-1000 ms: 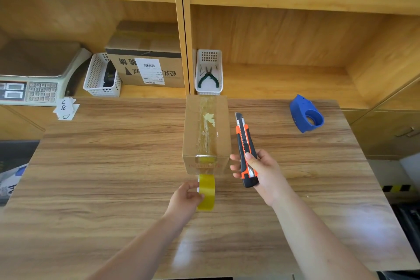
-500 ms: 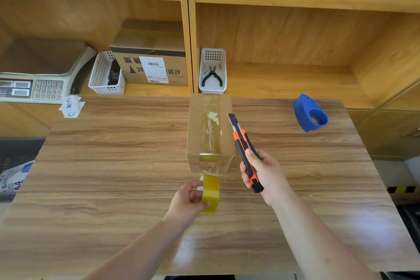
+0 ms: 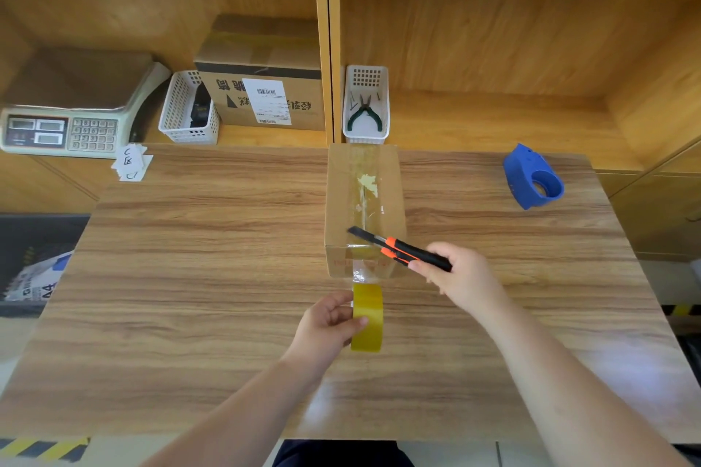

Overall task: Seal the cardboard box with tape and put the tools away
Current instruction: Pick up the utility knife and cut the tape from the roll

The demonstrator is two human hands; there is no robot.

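I see the wooden counter (image 3: 189, 277) filling most of my view, with wooden shelving (image 3: 493, 61) along its far side. On the shelf at far left sits a weighing scale (image 3: 68, 117), and to its right a labelled carton (image 3: 261, 95) with a white basket (image 3: 187, 110) just beside it. The cardboard box (image 3: 364, 193) I am sealing stands on the counter at the middle of its far half, its long side running away from me, with clear tape along the top seam. Behind its far end, on the shelf, is a second white basket (image 3: 366, 133) holding green-handled pliers (image 3: 365, 114). A blue tape dispenser (image 3: 533, 178) rests on the counter at far right, well apart from the box.

My hands are apart, each clamped on a tool. The left hand (image 3: 326, 326) grips the yellow tape roll (image 3: 367, 318) just near of the box, and a strip runs from the roll up onto the box's near face. The right hand (image 3: 462, 277) holds the orange and black utility knife (image 3: 402, 248) by its handle. The knife's tip points left over the near end of the box top, above the tape. I cannot tell whether it touches. A few paper slips (image 3: 131, 163) lie at the counter's far left corner.
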